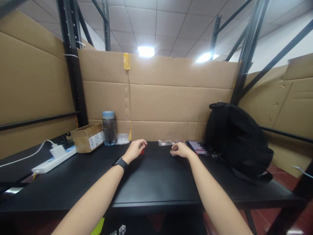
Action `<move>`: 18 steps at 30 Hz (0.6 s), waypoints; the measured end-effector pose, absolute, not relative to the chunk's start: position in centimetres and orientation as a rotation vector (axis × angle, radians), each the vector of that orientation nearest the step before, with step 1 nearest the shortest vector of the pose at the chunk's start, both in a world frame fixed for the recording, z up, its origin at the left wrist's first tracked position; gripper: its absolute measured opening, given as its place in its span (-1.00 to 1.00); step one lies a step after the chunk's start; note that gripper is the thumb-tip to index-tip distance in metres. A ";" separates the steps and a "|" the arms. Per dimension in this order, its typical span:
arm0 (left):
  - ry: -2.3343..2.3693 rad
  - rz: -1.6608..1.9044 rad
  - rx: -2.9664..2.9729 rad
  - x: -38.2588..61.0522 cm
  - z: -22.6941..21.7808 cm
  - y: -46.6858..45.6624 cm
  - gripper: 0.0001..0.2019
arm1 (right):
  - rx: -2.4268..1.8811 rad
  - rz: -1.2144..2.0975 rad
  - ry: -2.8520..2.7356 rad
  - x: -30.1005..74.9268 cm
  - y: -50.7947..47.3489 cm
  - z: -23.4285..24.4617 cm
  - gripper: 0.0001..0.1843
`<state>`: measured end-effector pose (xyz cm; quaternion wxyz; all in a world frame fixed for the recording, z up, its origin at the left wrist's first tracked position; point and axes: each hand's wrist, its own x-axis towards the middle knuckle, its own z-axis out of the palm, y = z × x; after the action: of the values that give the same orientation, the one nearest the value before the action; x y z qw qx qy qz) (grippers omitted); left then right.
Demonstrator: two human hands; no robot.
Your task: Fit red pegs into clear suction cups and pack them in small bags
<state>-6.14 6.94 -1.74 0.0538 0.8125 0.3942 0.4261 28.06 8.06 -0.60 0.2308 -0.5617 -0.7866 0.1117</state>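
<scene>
Left hand [135, 149] curls over red piece [142, 151]; right hand [179, 149] pinches, seemingly, round disc [173, 153].

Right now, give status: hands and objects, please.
Left hand over small red object. Right hand on small round clear piece. Backpack close at right.

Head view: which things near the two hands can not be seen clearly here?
- Red thing, head view: the left hand covers most of it.
- Small round thing, head view: under the right hand, too small to identify.
- Clear packets, head view: too small, contents unclear.
- Flat item beside the black backpack: its face is blurred.
</scene>
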 end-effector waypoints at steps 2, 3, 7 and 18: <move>1.175 1.316 2.484 -6.0 -1.8 7.0 -0.86 | -1.538 0.305 -2.163 28.1 8.1 -0.7 -0.68; 1.163 1.322 2.487 -5.9 -1.9 7.0 -0.85 | -1.535 0.302 -2.163 28.1 8.2 -0.7 -0.69; 1.122 1.322 2.401 -5.6 -1.8 6.7 -0.84 | -1.512 0.272 -2.158 28.0 8.2 -0.7 -0.71; 1.087 1.391 2.250 -4.7 -1.5 6.0 -0.84 | -1.096 0.326 -1.978 23.8 6.9 -0.4 -0.66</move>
<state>-4.72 6.04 -1.49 0.1403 0.7790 0.3762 0.4816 23.83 6.86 -0.36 0.4157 -0.4363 -0.7875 0.1296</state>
